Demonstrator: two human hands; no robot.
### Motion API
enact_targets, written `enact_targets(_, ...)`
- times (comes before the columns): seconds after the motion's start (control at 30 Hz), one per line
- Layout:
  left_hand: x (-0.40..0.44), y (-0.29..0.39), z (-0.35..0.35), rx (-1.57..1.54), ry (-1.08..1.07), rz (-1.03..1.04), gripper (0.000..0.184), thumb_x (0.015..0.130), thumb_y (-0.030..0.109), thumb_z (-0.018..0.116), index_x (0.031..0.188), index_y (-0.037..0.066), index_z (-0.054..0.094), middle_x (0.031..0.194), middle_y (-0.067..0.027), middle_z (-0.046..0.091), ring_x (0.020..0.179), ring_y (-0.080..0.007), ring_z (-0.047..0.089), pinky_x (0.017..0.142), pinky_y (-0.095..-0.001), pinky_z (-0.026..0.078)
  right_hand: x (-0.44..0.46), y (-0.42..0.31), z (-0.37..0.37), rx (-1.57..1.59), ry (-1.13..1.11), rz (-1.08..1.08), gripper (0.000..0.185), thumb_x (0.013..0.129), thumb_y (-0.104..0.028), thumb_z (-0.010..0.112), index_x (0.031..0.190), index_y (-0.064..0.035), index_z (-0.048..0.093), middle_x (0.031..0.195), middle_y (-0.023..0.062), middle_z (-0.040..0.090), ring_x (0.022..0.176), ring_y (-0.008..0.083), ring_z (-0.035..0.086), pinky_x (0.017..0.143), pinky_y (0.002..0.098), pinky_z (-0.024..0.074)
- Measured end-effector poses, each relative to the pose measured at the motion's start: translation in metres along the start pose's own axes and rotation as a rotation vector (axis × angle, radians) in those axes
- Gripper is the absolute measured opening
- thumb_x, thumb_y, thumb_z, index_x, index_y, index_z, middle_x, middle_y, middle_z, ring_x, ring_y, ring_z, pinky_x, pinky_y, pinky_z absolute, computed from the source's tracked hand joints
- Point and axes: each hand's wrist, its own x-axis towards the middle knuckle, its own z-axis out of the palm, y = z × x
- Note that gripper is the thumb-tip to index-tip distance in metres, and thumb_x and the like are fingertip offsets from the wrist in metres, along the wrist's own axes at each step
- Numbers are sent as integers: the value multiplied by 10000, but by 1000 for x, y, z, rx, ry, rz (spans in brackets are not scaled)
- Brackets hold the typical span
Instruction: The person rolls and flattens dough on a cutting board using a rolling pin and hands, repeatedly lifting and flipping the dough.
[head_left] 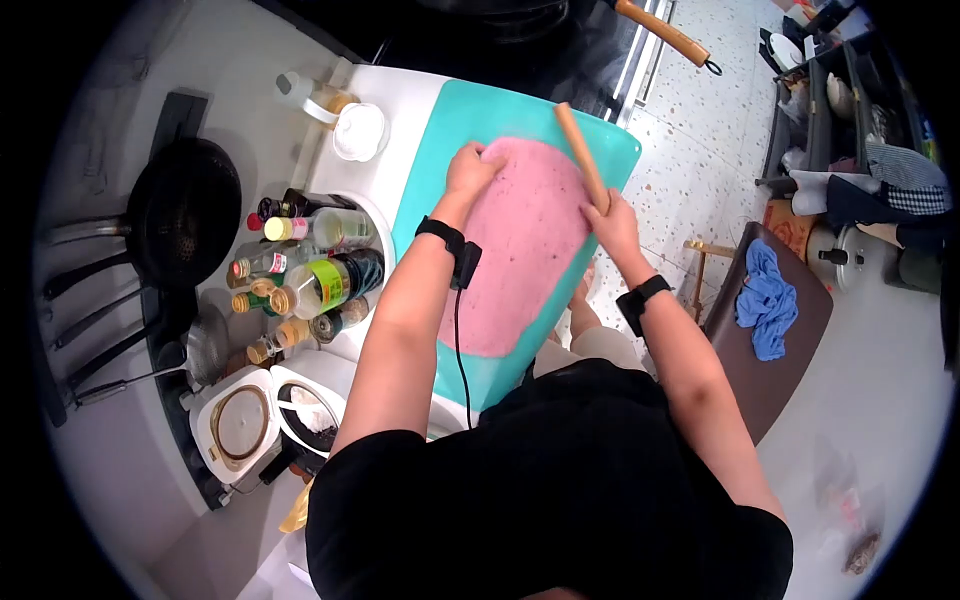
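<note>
A large flat sheet of pink dough, dotted with small dark specks, lies on a turquoise mat. My left hand is at the sheet's far left edge, with its fingers closed on the rim of the dough. In my right hand is the near end of a slim wooden rolling pin. The pin slants away from me along the right side of the dough, its far end over the mat. My right fingers are wrapped round it. Both wrists wear black bands.
Bottles stand grouped left of the mat, near a white-lidded container. An open rice cooker sits nearer me. A black stove with a wooden-handled pan lies beyond. At right, a brown stool holds a blue cloth.
</note>
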Motion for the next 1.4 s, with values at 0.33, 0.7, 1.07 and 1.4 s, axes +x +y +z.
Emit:
enact_targets(0.33, -7, 4, -101, -503, -94, 150, 189, 960, 188, 691, 1036, 24, 634, 824, 10, 662, 685, -57, 561, 591, -221, 452, 15, -79, -21, -11, -60, -232, 205, 833, -146, 643, 970, 2, 606, 824, 264, 655, 810, 449, 652, 730, 511, 509)
enact_targets(0.7, -109, -88, -46, 181, 174, -52, 724, 773, 376, 830, 1305, 0, 514, 1262, -196, 570, 1172, -374, 559, 984, -457, 471, 37, -39, -53, -197, -44, -212, 375, 889, -323, 723, 1083, -15, 630, 742, 209, 664, 695, 371, 676, 631, 440, 510)
enact_targets(1.07, -214, -129, -30, -142, 305, -430, 389, 849, 222, 719, 1172, 63, 574, 1126, -173, 609, 1079, -360, 580, 921, -460, 465, 24, -149, -60, -923, -388, -1100, 294, 897, -228, 689, 1173, -147, 629, 1067, 45, 595, 1039, 281, 625, 818, 414, 525)
enact_targets(1.4, -212, 14, 76, 151, 881, -176, 543, 938, 172, 602, 1434, 0, 463, 1433, -265, 471, 1329, -444, 448, 1107, -495, 386, 91, -93, 42, -963, -1018, -1518, 469, 911, -237, 665, 1356, -124, 570, 1304, 139, 566, 1241, 328, 546, 983, 467, 498)
